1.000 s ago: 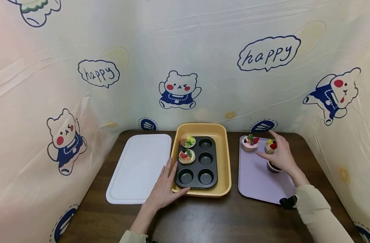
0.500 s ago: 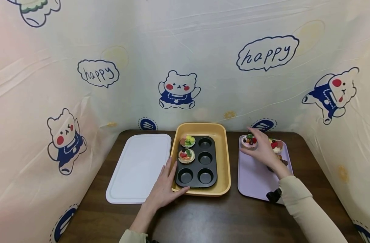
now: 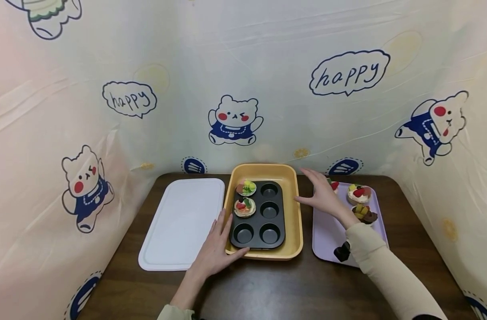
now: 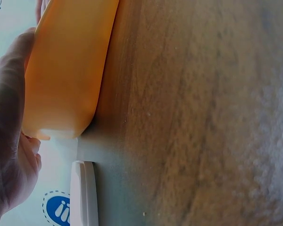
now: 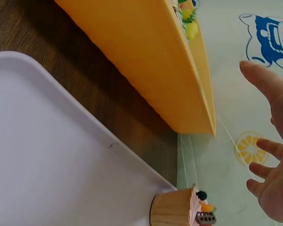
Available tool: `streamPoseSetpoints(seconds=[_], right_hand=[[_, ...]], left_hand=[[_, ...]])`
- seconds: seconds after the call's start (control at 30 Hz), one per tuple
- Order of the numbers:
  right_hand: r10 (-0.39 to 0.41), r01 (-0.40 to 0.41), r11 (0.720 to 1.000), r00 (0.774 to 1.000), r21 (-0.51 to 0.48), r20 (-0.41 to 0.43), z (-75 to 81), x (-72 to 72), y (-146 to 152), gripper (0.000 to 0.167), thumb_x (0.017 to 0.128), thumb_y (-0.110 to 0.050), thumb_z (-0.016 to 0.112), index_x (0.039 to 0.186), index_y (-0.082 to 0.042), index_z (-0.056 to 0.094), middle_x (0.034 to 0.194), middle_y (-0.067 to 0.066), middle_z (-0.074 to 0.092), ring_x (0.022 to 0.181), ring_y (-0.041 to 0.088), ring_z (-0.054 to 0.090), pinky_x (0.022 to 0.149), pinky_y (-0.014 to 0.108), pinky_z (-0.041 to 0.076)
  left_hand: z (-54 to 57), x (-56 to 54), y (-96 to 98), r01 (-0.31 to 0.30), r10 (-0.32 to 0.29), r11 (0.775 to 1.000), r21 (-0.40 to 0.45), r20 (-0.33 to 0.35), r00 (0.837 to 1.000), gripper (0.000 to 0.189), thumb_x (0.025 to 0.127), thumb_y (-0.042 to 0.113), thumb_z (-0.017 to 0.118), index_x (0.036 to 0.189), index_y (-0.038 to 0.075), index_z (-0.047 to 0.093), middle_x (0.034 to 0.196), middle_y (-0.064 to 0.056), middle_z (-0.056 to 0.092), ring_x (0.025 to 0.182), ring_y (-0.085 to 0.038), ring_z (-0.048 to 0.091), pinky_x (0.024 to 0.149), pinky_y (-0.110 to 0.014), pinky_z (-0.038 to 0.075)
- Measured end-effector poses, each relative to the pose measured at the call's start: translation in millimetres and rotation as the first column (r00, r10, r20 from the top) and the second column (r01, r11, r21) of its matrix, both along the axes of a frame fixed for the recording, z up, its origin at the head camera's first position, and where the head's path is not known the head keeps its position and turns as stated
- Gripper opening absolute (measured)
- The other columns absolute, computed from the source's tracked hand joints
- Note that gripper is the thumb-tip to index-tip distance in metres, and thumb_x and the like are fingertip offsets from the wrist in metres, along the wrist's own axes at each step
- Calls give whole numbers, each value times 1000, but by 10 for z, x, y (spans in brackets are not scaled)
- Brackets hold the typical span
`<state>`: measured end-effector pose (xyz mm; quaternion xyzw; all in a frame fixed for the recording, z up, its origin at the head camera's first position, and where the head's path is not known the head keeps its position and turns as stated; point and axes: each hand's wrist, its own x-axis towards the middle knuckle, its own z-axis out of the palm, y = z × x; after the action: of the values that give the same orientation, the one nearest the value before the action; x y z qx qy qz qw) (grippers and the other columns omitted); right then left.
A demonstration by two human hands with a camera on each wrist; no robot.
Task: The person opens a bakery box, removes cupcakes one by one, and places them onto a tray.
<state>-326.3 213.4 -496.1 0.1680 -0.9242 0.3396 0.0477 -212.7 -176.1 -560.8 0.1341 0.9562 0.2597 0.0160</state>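
Observation:
My left hand rests at the near left corner of a yellow tray, thumb along its front rim and fingers spread over the left one. Inside that tray sits a black muffin tin, with two fruit-topped cupcakes in its left column: one at the back, another in the middle. My right hand holds nothing, its thumb and fingers apart, between the yellow tray and a purple tray. It partly hides a pink cupcake at the purple tray's back left corner.
On the purple tray's right side are a strawberry-topped cupcake and a chocolate-topped cupcake. A white board lies left of the yellow tray. Brown table shows in front, and a printed curtain hangs behind and at both sides.
My right hand has moved left from the purple tray's right side, over the pink cupcake, toward the yellow tray. The left hand and the cupcakes stay in place.

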Motion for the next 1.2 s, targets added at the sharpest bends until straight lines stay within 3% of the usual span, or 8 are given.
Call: streamPoseSetpoints(seconds=[0.43,0.8,1.2], right_hand=[[56,-55,998,997,-36,43,28,-169,-381,96,93,-37,88,171,-10,38,177,19,39,164,48,33,133,73,27],[117,-116,991,993,-58,13,20,-300,-815,91,94,-36,88,167,-5,44,171,20,48,160,44,44,132,64,37],[128,-128,992,985,-7,119,-15,-407,-1259,85,96,-38,86,165,-4,48,169,19,52,157,41,49,132,59,40]], left_hand=[[-22,11,1,-6,6,1000,-10,-9,1000,122,86,87,67,178,21,21,189,-7,0,174,-39,16,139,-60,24],[-18,5,-12,-4,4,1000,-16,-14,1000,121,86,88,67,177,21,23,189,-6,1,173,-40,19,138,-61,26],[-34,8,-5,-2,2,1000,-25,-16,1000,122,86,88,66,177,21,23,189,-8,2,172,-43,21,137,-62,28]])
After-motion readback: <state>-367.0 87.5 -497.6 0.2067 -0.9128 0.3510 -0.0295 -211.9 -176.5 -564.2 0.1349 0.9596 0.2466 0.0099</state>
